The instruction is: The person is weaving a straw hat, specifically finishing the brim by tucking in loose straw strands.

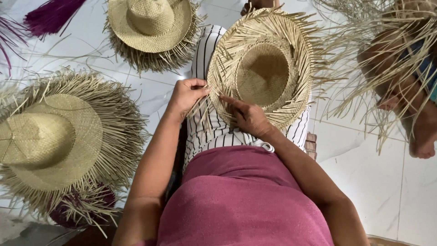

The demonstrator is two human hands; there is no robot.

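A half-woven straw hat (266, 68) lies upside down on my lap, its crown hollow facing up and loose strands sticking out all round the brim. My left hand (185, 93) pinches a few strands at the brim's left edge. My right hand (248, 116) rests on the near brim, its index finger pressed along the weave toward the left hand. Under the hat is my black-and-white striped cloth (209, 132).
Two more fringed straw hats sit on the white tiled floor: a big one (54, 139) at left and another (152, 25) at top. Purple straw bundles (50, 16) lie at top left. Another person's legs and foot (421, 136) with loose straw are at right.
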